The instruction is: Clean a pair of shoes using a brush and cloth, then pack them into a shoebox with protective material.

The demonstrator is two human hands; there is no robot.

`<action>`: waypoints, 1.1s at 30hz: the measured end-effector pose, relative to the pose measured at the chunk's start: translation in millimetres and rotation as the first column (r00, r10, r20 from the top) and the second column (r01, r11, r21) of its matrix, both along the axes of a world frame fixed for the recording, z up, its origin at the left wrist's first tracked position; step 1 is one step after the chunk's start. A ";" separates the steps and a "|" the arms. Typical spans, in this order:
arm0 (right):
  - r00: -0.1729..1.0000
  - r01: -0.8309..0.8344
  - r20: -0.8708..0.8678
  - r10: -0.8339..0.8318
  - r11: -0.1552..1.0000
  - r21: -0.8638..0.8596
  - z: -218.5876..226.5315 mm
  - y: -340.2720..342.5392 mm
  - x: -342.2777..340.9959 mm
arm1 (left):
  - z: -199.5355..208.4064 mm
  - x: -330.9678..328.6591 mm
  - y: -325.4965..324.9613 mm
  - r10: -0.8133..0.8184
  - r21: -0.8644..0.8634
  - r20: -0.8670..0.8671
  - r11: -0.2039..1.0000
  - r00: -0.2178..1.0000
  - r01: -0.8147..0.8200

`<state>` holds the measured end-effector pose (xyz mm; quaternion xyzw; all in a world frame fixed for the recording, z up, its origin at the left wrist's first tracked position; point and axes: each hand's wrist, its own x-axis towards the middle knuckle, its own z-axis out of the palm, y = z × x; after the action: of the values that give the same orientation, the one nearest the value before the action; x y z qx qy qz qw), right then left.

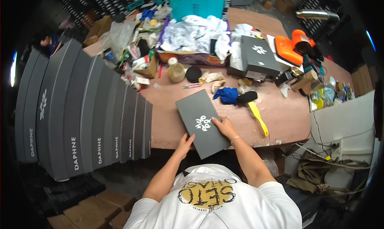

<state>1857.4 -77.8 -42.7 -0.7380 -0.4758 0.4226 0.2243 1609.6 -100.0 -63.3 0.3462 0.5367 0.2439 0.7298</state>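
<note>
A dark grey shoebox (200, 109) with a white emblem on its lid is tilted over the table's near edge, close in front of me. My left hand (185, 146) grips its lower left side, fingers bent around the edge. On the right side, my right hand (226, 128) holds the box with the thumb lying on the lid. The lid is closed, so the inside is hidden. Just beyond the box lie a blue cloth (227, 96) and a black-headed brush with a yellow handle (258, 119).
Tall stacks of grey shoeboxes (90, 113) stand at left. Across the pink-brown table (172, 129) are a jar (176, 71), a black lid (193, 74), small snips (192, 86) and a carton of white paper (196, 35). Another grey shoebox (262, 63) sits beside an orange tool (288, 51).
</note>
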 end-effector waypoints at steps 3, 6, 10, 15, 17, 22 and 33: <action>0.989 -0.076 -0.141 0.054 0.985 -0.153 13.4 1.7 4.1 | -11.1 -17.8 13.8 -0.091 -0.212 0.126 0.970 0.988 0.116; 0.949 -0.023 -0.308 0.074 0.986 0.165 12.0 -52.6 23.9 | 39.4 17.3 11.3 -0.148 -0.148 0.144 0.975 0.978 0.169; 0.529 0.364 -0.792 -0.304 0.925 -0.111 102.6 -135.0 141.9 | 63.7 112.3 -21.6 -0.464 0.207 0.116 0.876 0.878 0.436; 0.449 0.652 -0.825 -0.342 0.757 0.041 111.2 -220.7 244.0 | 121.5 250.3 -30.2 -0.607 0.340 0.382 0.793 0.696 0.505; 0.387 0.674 -0.869 -0.307 0.738 0.040 99.7 -221.1 247.1 | 147.1 265.3 -35.7 -0.645 0.568 0.008 0.632 0.764 0.527; 0.054 0.639 -0.992 -0.115 0.767 -0.054 46.1 -189.1 219.8 | 162.2 251.7 -34.0 -0.476 0.718 -0.049 0.594 0.878 0.362; 0.203 0.344 -0.972 0.116 0.921 0.182 109.8 -59.9 34.7 | 229.6 194.7 -75.6 -0.348 0.720 -0.693 -0.308 0.631 0.622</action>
<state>1892.1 -137.8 67.1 -0.2861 -0.2400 0.6767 0.6346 1804.3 -175.5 166.4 0.9544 0.0700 0.1737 0.2325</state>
